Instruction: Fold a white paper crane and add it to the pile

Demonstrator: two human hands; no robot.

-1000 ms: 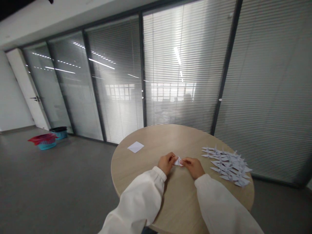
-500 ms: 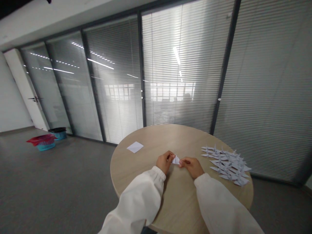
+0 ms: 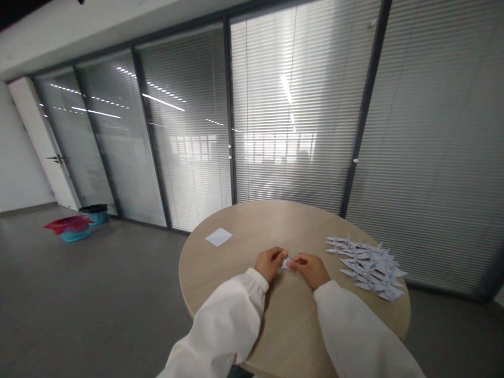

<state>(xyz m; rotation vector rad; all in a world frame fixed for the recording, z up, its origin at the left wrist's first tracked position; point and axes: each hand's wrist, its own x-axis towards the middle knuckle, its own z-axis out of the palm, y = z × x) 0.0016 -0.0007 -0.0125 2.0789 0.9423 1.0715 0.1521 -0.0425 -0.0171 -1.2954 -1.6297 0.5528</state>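
Observation:
Between my two hands is a small folded piece of paper [image 3: 285, 263], white with dark print, mostly covered by fingers. My left hand [image 3: 271, 262] is closed, pinching it from the left between thumb and fingers. From the right, my right hand [image 3: 311, 268] pinches the same paper, with thumb and forefinger close to the left fingertips. Both hands are just above the round wooden table [image 3: 291, 320]. On its right side lies a cluster of folded paper cranes [image 3: 370, 268], several of them with pointed wings. A flat white paper sheet [image 3: 219, 237] rests at the far left.
A glass partition with blinds [image 3: 291, 105] stands just behind the table. On the grey floor at the left are a blue bin with a red liner [image 3: 74, 231] and another with a black liner [image 3: 95, 213]. A white door [image 3: 43, 147] is beyond them.
My left hand has moved slightly right, bringing the fingertips of both hands closer together. Less of the folded paper shows between them now.

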